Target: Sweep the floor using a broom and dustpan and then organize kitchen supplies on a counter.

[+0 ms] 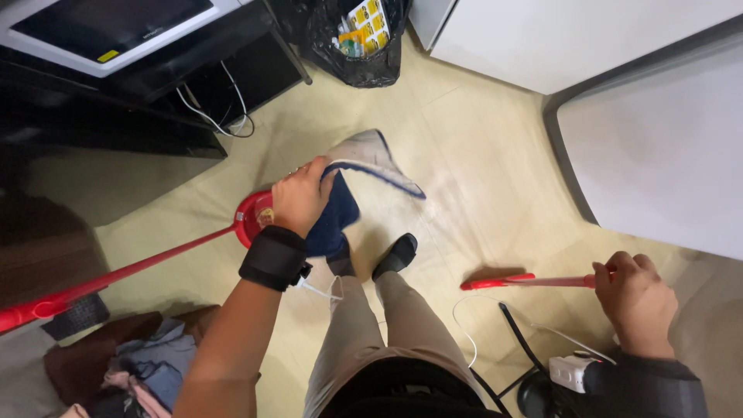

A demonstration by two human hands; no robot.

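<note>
My left hand (300, 200) grips a blue and grey cloth (364, 174) and holds it above the cream tiled floor. Just behind that hand lies a red round mop head (251, 217) on a long red handle (116, 275) that runs off to the lower left. My right hand (636, 298) is closed around a thin red stick (511, 281) whose tip points left, low over the floor. My two legs in beige trousers and black socks (396, 255) stand between the hands.
A black rubbish bag (360, 39) with packets stands at the top. A dark cabinet with cables (209, 116) is at upper left, white furniture (658, 131) at right. A clothes pile (139, 368) lies lower left. A white power strip and cords (569, 371) lie lower right.
</note>
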